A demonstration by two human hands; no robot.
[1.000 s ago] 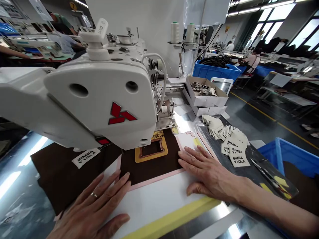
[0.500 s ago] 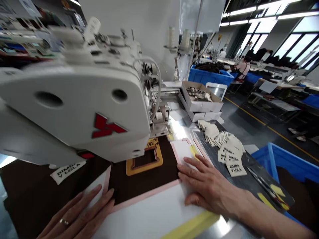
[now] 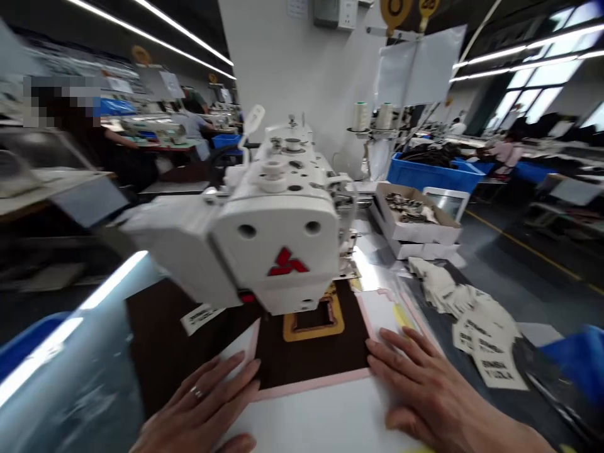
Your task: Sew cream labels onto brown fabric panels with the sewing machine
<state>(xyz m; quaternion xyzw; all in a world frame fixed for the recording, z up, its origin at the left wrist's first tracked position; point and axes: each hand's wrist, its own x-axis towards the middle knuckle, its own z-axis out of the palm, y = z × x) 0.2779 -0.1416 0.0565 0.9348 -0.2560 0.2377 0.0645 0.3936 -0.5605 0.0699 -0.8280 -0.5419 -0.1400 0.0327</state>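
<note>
A white template sheet with pink edging [image 3: 311, 415] lies over dark brown fabric [image 3: 311, 362] in front of a white sewing machine [image 3: 278, 251]. My left hand [image 3: 212, 399] rests flat on the template's left arm, fingers stretched, a ring on one finger. Flat on the right arm lies my right hand [image 3: 419, 384], fingers spread. Between the two hands the fabric shows bare. A yellow frame [image 3: 314, 336] with a rectangular opening sits on it under the machine head. A printed label [image 3: 201, 319] lies on the fabric to the left.
Printed labels [image 3: 495, 352] are fanned out on the right, with scissors [image 3: 561, 402] near them. Behind stands a white cardboard box [image 3: 415, 220] of small pieces. A blue bin [image 3: 434, 173] and thread cones [image 3: 361, 116] are farther back. A seated person [image 3: 85, 138] is at the left.
The head view has swung left and drawn back, so the machine appears smaller and more central. Both hands stay flat on the template, with no clear shift against the fabric.
</note>
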